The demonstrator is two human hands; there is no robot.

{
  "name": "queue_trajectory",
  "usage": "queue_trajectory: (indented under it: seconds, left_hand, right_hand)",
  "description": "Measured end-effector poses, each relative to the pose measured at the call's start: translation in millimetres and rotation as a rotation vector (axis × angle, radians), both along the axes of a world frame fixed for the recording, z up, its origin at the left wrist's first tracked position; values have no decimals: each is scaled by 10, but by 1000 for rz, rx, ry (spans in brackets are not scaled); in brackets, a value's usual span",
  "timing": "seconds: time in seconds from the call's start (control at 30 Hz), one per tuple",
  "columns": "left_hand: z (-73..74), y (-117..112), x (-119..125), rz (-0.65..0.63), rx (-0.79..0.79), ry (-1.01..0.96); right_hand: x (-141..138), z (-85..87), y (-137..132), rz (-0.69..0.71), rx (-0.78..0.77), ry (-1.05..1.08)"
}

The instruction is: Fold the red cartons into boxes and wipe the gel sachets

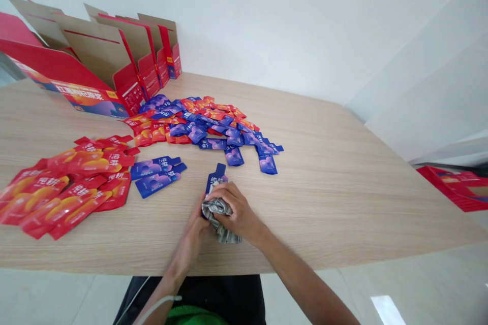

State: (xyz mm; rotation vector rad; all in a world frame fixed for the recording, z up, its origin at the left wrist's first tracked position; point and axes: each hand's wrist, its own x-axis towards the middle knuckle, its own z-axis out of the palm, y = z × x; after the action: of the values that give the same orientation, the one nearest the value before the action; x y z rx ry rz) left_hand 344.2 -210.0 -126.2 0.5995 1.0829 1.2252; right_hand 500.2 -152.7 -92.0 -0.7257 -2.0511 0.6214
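Observation:
My right hand (238,210) is closed on a crumpled grey cloth (217,209) and presses it onto a blue pouch (215,176) lying on the wooden table (343,188). My left hand (196,228) sits just left of the cloth, and its fingers touch the pouch's near end, mostly hidden under the cloth. Two more blue pouches (158,175) lie side by side to the left.
A pile of red-orange pouches (64,188) lies at the left. A mixed heap of blue and red pouches (206,124) sits further back. Open red cardboard boxes (95,71) stand at the far left corner. A red box (457,188) lies beyond the table's right edge.

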Motion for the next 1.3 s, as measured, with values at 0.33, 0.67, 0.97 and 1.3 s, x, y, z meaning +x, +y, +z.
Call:
queue_trajectory:
  seconds: [0.33,0.67,0.97,1.3]
  left_hand:
    - [-56,-294,22,-19,2,207]
    - [-59,-90,20,79,0,53]
    - [9,-276,72,32,-14,91]
    - [93,-140,89,67,61,76]
  right_hand:
    - [58,33,64,-213,14,136]
    - [18,76,-7,121,4,21]
    - [115,123,72,-120,16,85]
    - [98,130,14,2,-38,45]
